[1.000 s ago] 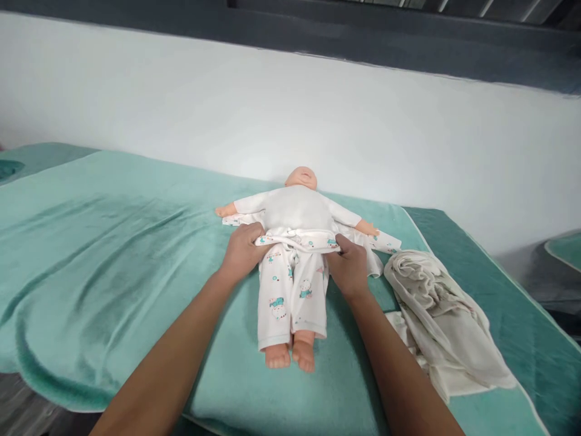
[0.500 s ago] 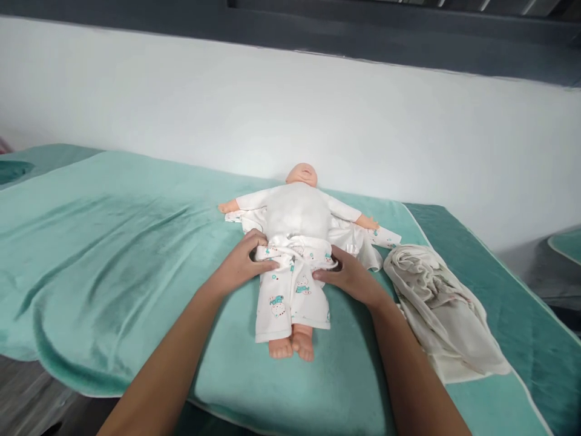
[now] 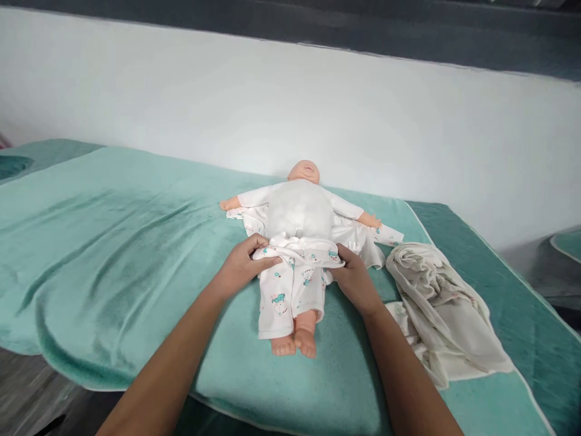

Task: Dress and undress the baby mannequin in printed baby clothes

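A baby doll (image 3: 299, 209) lies on its back with its arms spread, its head toward the wall and its bare feet toward me. White printed pants (image 3: 278, 300) cover its legs, the waistband bunched below the belly. My left hand (image 3: 242, 263) pinches the waistband at the doll's hip on the left. On the other side my right hand (image 3: 356, 278) grips the waistband and holds it stretched outward. An opened white printed shirt (image 3: 358, 239) lies spread under the doll's torso and arms.
The doll rests on a teal plush sheet (image 3: 136, 254) with wrinkles at the left. A crumpled cream cloth (image 3: 449, 315) lies to the right, close to my right forearm. Behind the doll rises a white wall (image 3: 272, 103). The sheet's front edge hangs near me.
My right hand has pulled the waistband outward and up on the right, and that pant leg has risen, baring more of the doll's lower leg. My left hand keeps its hold.
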`<state>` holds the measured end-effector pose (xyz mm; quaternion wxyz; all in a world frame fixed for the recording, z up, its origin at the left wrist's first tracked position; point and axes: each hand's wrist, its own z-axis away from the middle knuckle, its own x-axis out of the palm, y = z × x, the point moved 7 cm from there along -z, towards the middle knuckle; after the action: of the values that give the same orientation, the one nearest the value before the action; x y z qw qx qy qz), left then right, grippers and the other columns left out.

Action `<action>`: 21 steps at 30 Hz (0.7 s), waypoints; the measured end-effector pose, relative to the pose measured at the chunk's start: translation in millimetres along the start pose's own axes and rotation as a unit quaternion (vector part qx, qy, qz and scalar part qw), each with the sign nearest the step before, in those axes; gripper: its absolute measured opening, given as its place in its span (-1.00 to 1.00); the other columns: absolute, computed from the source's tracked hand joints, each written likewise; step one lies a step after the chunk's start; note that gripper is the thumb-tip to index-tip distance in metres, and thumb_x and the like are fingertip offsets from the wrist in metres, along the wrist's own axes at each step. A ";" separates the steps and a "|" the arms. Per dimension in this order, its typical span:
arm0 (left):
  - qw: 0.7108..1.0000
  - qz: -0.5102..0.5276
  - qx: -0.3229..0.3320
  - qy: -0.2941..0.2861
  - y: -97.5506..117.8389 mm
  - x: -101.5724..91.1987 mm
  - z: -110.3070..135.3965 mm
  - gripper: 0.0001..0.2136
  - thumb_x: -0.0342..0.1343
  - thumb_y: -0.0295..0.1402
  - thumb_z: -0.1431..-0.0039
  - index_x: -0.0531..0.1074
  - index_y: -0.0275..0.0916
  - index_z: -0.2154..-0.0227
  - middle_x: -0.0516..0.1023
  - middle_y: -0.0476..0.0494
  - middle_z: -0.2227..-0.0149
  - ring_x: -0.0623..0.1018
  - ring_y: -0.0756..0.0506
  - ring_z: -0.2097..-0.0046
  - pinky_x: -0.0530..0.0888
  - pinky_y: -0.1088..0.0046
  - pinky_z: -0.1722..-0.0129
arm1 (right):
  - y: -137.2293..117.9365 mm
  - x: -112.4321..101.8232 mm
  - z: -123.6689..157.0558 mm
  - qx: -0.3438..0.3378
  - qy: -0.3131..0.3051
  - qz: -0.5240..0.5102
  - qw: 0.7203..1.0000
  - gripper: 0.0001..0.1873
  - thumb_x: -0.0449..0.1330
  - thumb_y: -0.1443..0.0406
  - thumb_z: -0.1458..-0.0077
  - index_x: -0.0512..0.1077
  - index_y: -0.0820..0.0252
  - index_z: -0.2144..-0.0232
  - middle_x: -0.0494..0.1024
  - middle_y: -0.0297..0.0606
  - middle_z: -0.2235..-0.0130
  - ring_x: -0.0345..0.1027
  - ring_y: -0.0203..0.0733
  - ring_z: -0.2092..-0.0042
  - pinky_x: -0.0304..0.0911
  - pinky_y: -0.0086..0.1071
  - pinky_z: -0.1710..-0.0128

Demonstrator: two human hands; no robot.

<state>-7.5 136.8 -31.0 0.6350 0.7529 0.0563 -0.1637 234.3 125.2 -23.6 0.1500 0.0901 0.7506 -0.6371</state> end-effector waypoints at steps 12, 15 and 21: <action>0.992 -0.050 0.089 -0.075 5.7 4.9 64.7 -0.44 0.34 -0.01 0.01 0.37 -0.15 0.00 0.38 -0.20 -0.05 0.42 -0.25 -0.10 0.39 0.23 -0.12 | -9.7 15.8 62.2 -0.033 -0.143 0.009 0.989 -0.22 0.42 0.00 0.04 0.31 0.09 -0.18 0.45 -0.13 -0.12 0.31 0.09 -0.15 0.24 -0.11 -0.14; 0.982 -0.123 0.118 -0.087 -2.0 17.0 88.5 0.17 0.50 0.04 0.39 0.03 -0.06 -0.32 0.16 -0.34 -0.28 0.25 -0.41 -0.30 0.31 0.03 -0.25 | -14.7 22.1 83.0 -0.074 -0.162 0.086 0.980 0.23 0.55 -0.02 0.34 0.08 0.06 -0.30 0.30 -0.03 -0.22 0.20 0.19 -0.24 0.19 -0.02 -0.21; 0.952 -0.258 0.166 0.009 1.6 37.8 102.1 0.16 0.50 0.00 0.36 0.00 -0.09 -0.32 0.21 -0.40 -0.20 0.28 -0.47 -0.26 0.33 -0.10 -0.21 | -15.3 31.0 101.7 -0.109 -0.064 0.168 0.978 0.23 0.56 0.00 0.34 0.04 0.07 -0.29 0.21 0.06 -0.24 0.12 0.28 -0.28 0.18 0.07 -0.21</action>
<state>10.6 32.3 -55.8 0.4370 0.8089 0.2259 -0.3220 211.4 20.7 -34.5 0.3119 0.1573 0.7782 -0.5219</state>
